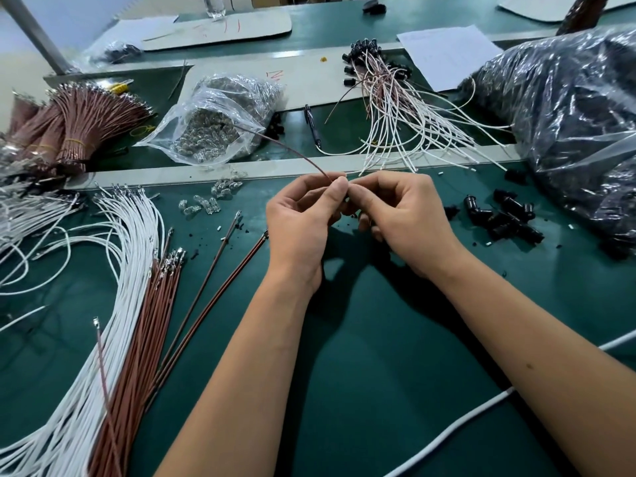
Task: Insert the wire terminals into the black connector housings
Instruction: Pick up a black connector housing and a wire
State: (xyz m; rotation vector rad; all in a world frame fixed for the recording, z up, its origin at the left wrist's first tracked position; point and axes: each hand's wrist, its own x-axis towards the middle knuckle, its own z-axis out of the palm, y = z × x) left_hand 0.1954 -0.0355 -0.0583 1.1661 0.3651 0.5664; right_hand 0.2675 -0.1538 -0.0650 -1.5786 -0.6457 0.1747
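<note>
Clear plastic bag (220, 122) holds small glass bulbs (203, 132).

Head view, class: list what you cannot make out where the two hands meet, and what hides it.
- Wire end: the brown wire vanishes between the left hand and right hand; fingertips cover its terminal.
- Connector housing: the right hand's curled fingers hide whatever it holds.
- Insertion progress: cannot tell, hidden inside both grips.
</note>
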